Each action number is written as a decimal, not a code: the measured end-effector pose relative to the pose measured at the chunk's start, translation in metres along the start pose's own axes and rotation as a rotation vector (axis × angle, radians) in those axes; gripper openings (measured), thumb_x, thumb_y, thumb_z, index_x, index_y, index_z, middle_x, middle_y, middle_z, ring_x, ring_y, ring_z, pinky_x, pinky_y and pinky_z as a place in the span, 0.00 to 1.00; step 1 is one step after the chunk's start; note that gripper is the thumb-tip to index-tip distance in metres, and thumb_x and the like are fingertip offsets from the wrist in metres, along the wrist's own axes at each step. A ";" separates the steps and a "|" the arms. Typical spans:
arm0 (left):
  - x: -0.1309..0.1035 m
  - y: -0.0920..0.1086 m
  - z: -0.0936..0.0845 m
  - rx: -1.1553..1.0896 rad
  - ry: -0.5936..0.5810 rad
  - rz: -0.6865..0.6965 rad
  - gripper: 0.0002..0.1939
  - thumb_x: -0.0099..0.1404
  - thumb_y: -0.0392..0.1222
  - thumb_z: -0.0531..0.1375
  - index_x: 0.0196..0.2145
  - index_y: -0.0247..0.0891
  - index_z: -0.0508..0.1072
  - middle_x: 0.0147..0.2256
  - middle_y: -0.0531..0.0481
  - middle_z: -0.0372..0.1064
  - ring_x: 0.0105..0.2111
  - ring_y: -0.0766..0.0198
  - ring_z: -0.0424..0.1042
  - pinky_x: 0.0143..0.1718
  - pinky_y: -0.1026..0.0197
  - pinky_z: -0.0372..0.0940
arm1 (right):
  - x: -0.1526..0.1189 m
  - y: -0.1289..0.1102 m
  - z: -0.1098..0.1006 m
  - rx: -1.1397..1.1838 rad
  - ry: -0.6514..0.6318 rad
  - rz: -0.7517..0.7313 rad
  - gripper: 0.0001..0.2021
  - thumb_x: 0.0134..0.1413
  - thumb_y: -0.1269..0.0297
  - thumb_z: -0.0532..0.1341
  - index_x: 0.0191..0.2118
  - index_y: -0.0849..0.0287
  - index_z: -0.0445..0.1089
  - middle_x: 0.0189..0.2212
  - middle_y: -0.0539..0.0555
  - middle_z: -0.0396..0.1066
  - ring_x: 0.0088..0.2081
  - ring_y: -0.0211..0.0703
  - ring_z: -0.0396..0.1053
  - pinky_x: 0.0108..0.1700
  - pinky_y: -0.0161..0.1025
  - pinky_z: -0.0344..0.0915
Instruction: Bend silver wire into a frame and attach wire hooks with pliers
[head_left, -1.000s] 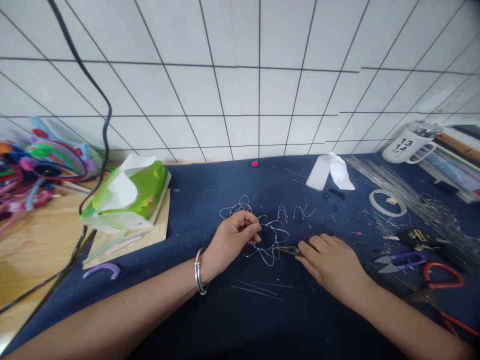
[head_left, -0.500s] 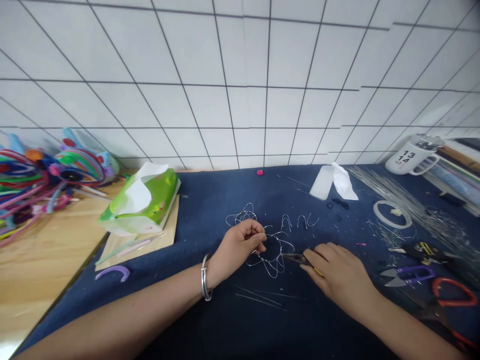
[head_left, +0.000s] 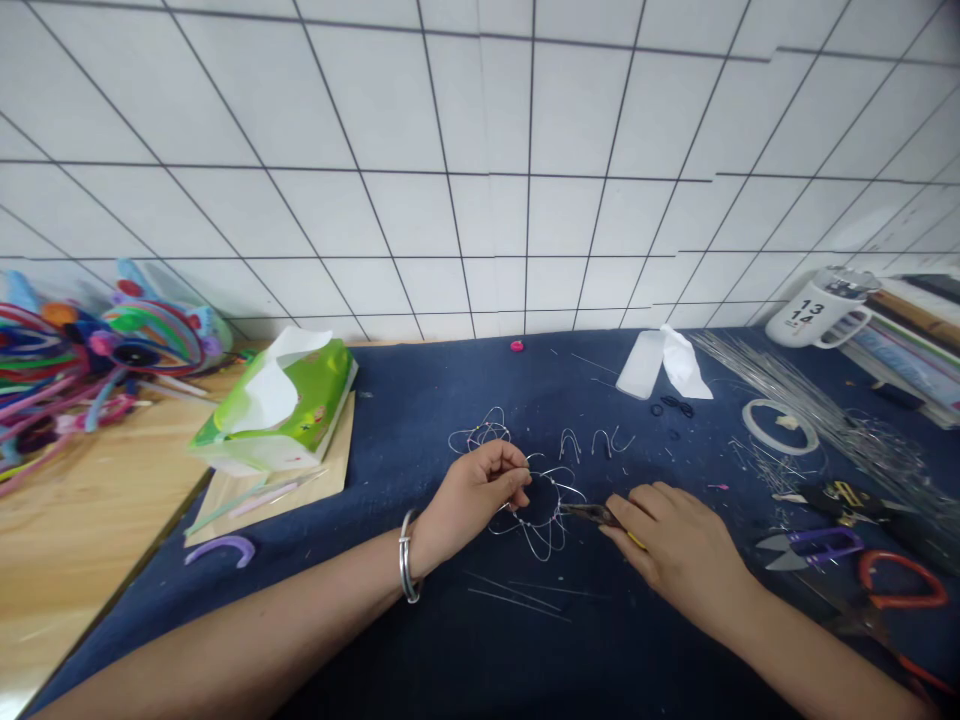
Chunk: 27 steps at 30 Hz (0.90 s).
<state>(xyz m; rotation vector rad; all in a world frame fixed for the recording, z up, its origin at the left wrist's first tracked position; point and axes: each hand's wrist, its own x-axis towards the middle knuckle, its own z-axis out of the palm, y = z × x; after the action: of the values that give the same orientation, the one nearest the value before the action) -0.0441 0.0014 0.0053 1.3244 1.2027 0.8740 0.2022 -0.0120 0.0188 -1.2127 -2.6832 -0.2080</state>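
Observation:
A round silver wire frame (head_left: pixel 541 541), with looped petals around a central ring, is pinched at its left side by my left hand (head_left: pixel 480 492). My right hand (head_left: pixel 667 545) is wrapped round a pair of pliers (head_left: pixel 589 513), whose handle shows a bit of yellow. The pliers' tips meet the ring's right side; whether the jaws grip the wire I cannot make out. Just behind my left hand lies another looped wire shape (head_left: pixel 489 428). Bent wire pieces (head_left: pixel 570 445) rest behind the frame, and straight wires (head_left: pixel 517 597) lie in front of it.
Purple snips (head_left: pixel 814 548), red-handled scissors (head_left: pixel 900 580) and a wire bundle (head_left: pixel 787 380) lie at right, with a clear coil (head_left: pixel 780 428). A white mug (head_left: pixel 814 312) stands by the wall. On the left are a green tissue pack (head_left: pixel 307 400) and colourful crafts (head_left: pixel 150 335).
The whole view has shifted slightly, so things sit a little further left. Both hands keep their hold on the wire frame and the pliers.

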 end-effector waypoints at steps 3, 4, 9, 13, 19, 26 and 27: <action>0.000 0.001 0.000 0.000 -0.001 -0.004 0.09 0.59 0.44 0.53 0.34 0.36 0.64 0.24 0.52 0.66 0.25 0.68 0.68 0.29 0.63 0.64 | 0.000 0.000 -0.001 0.001 0.004 -0.003 0.09 0.56 0.61 0.51 0.38 0.56 0.65 0.27 0.51 0.62 0.29 0.38 0.60 0.32 0.37 0.56; 0.000 0.001 0.000 -0.003 -0.001 -0.007 0.09 0.59 0.44 0.53 0.34 0.36 0.64 0.24 0.52 0.66 0.25 0.68 0.68 0.29 0.63 0.64 | 0.000 0.000 -0.001 0.004 0.008 -0.005 0.09 0.56 0.61 0.51 0.38 0.57 0.65 0.27 0.51 0.62 0.29 0.37 0.60 0.32 0.36 0.56; 0.000 0.002 0.000 -0.020 -0.024 -0.015 0.08 0.59 0.42 0.53 0.35 0.36 0.64 0.24 0.52 0.66 0.25 0.68 0.68 0.29 0.64 0.64 | 0.000 0.000 -0.001 0.003 -0.006 0.009 0.09 0.55 0.61 0.51 0.39 0.56 0.65 0.27 0.51 0.63 0.30 0.38 0.60 0.33 0.37 0.56; 0.000 0.003 0.000 -0.019 -0.048 -0.010 0.08 0.60 0.42 0.52 0.36 0.36 0.64 0.25 0.52 0.67 0.26 0.68 0.69 0.30 0.63 0.64 | 0.001 0.000 -0.001 -0.013 -0.025 0.028 0.10 0.56 0.60 0.51 0.40 0.56 0.64 0.28 0.51 0.63 0.30 0.38 0.60 0.34 0.37 0.56; -0.001 0.003 0.000 -0.014 -0.061 -0.005 0.08 0.60 0.42 0.52 0.36 0.36 0.64 0.25 0.52 0.67 0.27 0.68 0.69 0.30 0.63 0.65 | 0.002 0.000 -0.004 -0.010 0.005 0.033 0.10 0.55 0.61 0.51 0.40 0.56 0.65 0.28 0.51 0.64 0.31 0.38 0.61 0.34 0.37 0.56; -0.001 0.004 0.000 0.002 -0.053 0.002 0.08 0.59 0.42 0.53 0.36 0.36 0.64 0.25 0.52 0.67 0.26 0.68 0.69 0.29 0.63 0.65 | 0.002 0.015 -0.004 -0.032 0.094 0.093 0.10 0.55 0.61 0.52 0.38 0.57 0.67 0.28 0.52 0.66 0.30 0.38 0.63 0.32 0.34 0.56; -0.001 0.003 0.000 0.006 -0.050 0.001 0.09 0.59 0.42 0.53 0.36 0.36 0.64 0.25 0.52 0.67 0.26 0.68 0.69 0.29 0.63 0.65 | 0.001 0.017 -0.003 -0.035 0.097 0.095 0.10 0.55 0.61 0.52 0.38 0.57 0.67 0.28 0.52 0.66 0.30 0.37 0.63 0.32 0.34 0.56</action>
<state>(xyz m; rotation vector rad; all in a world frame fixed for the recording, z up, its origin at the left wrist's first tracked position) -0.0441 0.0010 0.0088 1.3441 1.1662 0.8338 0.2146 -0.0005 0.0233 -1.3018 -2.5429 -0.2932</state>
